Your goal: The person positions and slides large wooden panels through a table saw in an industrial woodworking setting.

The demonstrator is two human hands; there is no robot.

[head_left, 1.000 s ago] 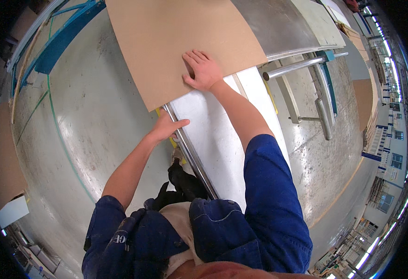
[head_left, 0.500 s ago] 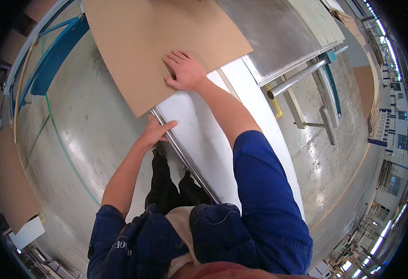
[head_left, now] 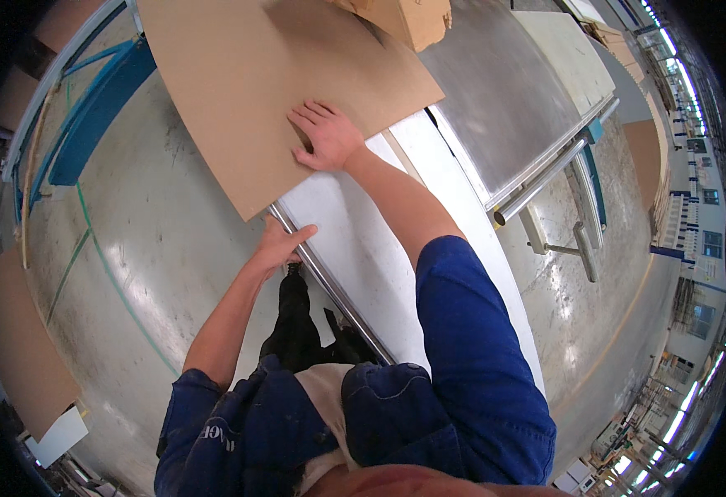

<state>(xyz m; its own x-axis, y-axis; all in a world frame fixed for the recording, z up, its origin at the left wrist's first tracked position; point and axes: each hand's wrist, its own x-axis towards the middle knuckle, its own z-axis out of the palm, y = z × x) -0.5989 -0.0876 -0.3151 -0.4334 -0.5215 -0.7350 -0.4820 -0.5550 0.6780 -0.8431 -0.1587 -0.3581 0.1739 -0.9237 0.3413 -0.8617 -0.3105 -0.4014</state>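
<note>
Pressing flat with open fingers, the right hand [head_left: 326, 137] lies on the big brown board [head_left: 280, 83] near its front edge. The board rests on the white bench [head_left: 363, 248], sticking out past its left edge. The left hand [head_left: 280, 244] grips the bench's metal rail [head_left: 330, 286] just below the board's corner.

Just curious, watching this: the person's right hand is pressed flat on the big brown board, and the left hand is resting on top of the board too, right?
Not quite. The right hand does lie flat on the brown board, but the left hand is off it, gripping the metal edge of the white table just below the board's corner. The head view shows this.
</note>
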